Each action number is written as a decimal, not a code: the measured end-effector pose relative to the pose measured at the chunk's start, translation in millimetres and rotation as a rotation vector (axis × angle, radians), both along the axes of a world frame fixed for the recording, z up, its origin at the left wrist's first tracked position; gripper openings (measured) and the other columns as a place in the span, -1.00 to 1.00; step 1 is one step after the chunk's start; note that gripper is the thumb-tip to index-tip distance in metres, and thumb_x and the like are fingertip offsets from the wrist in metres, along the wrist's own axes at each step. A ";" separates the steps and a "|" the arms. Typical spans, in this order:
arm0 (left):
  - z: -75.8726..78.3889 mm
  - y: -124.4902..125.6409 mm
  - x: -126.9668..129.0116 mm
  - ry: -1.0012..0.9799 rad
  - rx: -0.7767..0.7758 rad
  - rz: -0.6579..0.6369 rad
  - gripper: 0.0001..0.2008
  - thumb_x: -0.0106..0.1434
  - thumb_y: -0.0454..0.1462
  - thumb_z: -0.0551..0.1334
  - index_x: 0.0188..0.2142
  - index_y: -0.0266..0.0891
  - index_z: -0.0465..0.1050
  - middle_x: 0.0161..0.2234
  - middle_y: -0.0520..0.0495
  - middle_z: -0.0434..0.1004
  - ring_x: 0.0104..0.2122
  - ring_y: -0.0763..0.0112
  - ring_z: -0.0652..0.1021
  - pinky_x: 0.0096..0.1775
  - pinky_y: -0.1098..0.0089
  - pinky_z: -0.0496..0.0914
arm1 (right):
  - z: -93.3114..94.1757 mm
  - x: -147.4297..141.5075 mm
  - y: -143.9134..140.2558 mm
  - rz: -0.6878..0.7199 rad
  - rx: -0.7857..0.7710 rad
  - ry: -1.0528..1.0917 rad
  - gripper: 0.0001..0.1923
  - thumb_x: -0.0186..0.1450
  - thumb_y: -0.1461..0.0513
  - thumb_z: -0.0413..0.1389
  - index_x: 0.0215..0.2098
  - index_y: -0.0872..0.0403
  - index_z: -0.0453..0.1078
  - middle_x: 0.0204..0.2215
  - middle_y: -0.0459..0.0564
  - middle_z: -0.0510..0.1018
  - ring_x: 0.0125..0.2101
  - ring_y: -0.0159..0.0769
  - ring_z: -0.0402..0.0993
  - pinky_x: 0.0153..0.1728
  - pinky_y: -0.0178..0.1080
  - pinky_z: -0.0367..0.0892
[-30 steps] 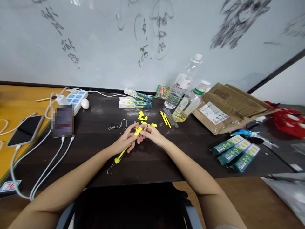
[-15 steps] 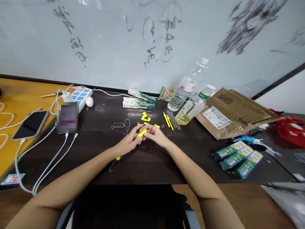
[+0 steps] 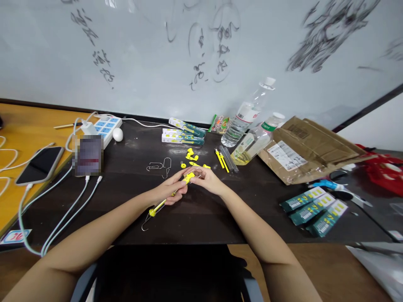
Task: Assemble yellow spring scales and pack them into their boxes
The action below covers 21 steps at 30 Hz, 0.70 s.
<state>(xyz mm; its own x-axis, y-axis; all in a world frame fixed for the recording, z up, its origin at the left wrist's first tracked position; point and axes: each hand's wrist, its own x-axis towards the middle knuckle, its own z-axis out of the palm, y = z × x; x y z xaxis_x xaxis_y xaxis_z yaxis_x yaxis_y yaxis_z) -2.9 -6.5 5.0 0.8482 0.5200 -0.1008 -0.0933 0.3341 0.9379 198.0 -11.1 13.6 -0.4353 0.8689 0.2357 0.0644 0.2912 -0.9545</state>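
Observation:
A slim yellow spring scale (image 3: 158,207) with a clear tube slants between my hands. My left hand (image 3: 170,189) is closed around its middle, and a wire hook hangs from the lower end. At the upper end, my right hand (image 3: 210,181) pinches the yellow cap and a bent wire loop; the fingertips partly hide how these join. Just beyond my hands lie several loose yellow plastic parts (image 3: 192,155). Left of them are bent wire pieces (image 3: 159,166). Yellow rods (image 3: 223,160) rest beside dark clear tubes (image 3: 230,159) to the right.
Printed boxes (image 3: 182,136) are stacked at the back, with more boxes (image 3: 315,209) at right. Two bottles (image 3: 241,123) stand near a cardboard parcel (image 3: 302,147) and scissors (image 3: 343,191). Phones, cables and a power strip (image 3: 108,128) occupy the left.
The spring scale has turned in my hands; more of its tube now shows below my left hand. The wire loop at the cap shows more clearly.

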 end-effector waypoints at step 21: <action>-6.4 -0.6 -0.1 0.181 0.320 0.151 -0.32 0.35 -0.15 0.07 0.33 0.00 -0.31 -0.49 0.16 0.21 -0.76 0.76 0.21 -0.75 0.68 0.09 | -19.3 -11.3 3.3 -0.153 -0.134 0.093 -0.65 0.05 0.04 0.28 -0.41 0.11 0.34 -0.53 -0.14 0.46 -0.55 -0.44 0.41 -0.47 -0.32 0.41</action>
<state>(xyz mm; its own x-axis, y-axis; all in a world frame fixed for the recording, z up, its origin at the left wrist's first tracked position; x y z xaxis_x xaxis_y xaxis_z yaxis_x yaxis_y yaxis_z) -3.0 -7.1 -1.4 0.7434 0.6667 -0.0538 0.0569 0.0171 0.9982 186.6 -7.7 -5.7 -0.2782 0.9493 0.1466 0.0080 0.1549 -0.9879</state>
